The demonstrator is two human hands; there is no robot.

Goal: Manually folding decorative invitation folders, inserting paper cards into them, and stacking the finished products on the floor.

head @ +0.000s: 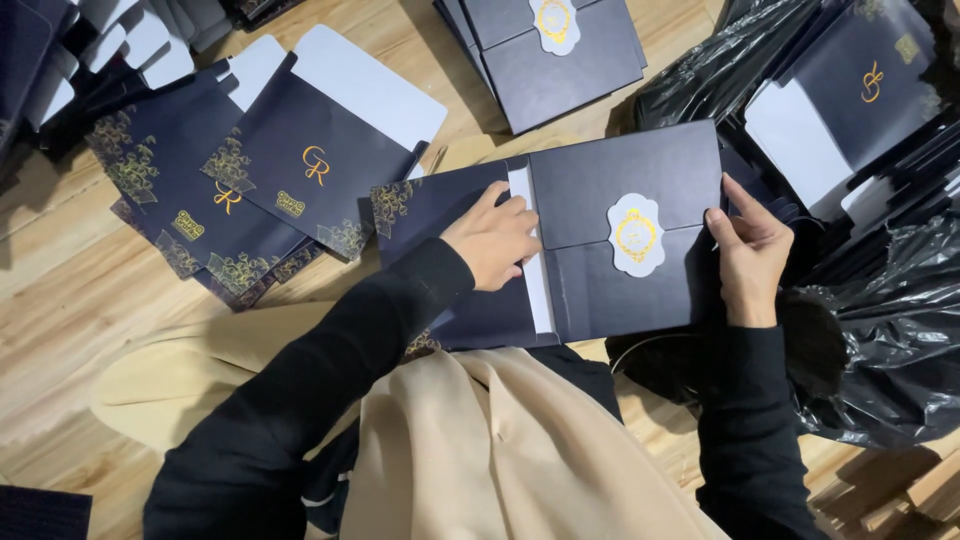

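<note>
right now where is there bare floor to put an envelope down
Bare wooden floor lies at the left, below the fanned pile of dark sleeves, and a strip runs between that pile and the top stack of envelopes. The right side is crowded with black plastic bags and cards. Both hands hold the dark envelope.

Long black sleeves to both wrists, bare hands, beige trousers on the legs

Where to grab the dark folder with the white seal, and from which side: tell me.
Take the dark folder by its right edge, coming from the right, where the right hand already pinches it. That edge is bare and thin; the left hand covers the white insert at the left opening.
</note>
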